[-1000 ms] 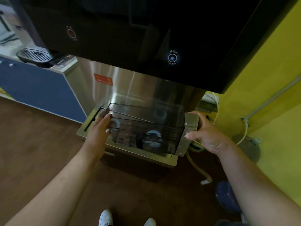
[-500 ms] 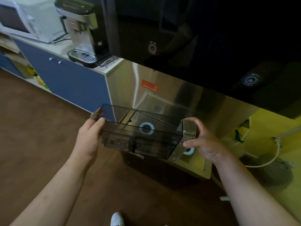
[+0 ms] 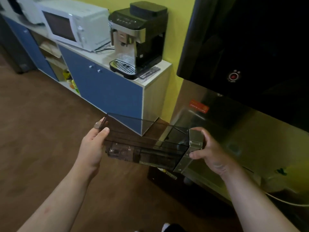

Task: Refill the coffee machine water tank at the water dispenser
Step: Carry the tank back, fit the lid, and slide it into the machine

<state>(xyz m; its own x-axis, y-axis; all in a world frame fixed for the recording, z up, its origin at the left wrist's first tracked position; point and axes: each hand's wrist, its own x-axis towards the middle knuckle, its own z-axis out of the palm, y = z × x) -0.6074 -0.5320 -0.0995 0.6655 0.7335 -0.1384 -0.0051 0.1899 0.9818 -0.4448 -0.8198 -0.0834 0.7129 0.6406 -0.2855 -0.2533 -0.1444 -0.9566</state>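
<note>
Bottom edge of the frame: the tip of a white shoe [image 3: 166, 225] is showing on the brown wooden floor [image 3: 41, 128]. Both forearms are reaching up from the lower corners toward mid-frame.

Left hand [image 3: 93, 146] is gripping the left end of the water tank [image 3: 145, 144]. The thumb is lying on the near wall, and the fingers are wrapping round the far side, showing through the tinted plastic. Right hand [image 3: 210, 153] is gripping the tank's right end, fingers curling round the grey end piece [image 3: 194, 141] and thumb pressing on its near face.

The tank is hanging in the air at centre frame between the two hands. Its long axis is running left to right, with the open top facing up and the right end sitting slightly lower. Water level: I cannot tell through the dark plastic.

Behind and right of the tank, the water dispenser [image 3: 250, 47] is filling the right side of the frame. Its glossy black upper panel is carrying a red-lit button [image 3: 232, 76]. Below it is a stainless bay [image 3: 234, 131] with a red label [image 3: 199, 106] on its back wall. A white hose [image 3: 284, 200] is running along the lower right.

Farther back, upper centre: the coffee machine [image 3: 138, 39] is standing on the right end of a blue-fronted table [image 3: 108, 91] against the yellow wall. To its left, a white microwave [image 3: 75, 24] is sitting on the same table, well apart from the tank.
</note>
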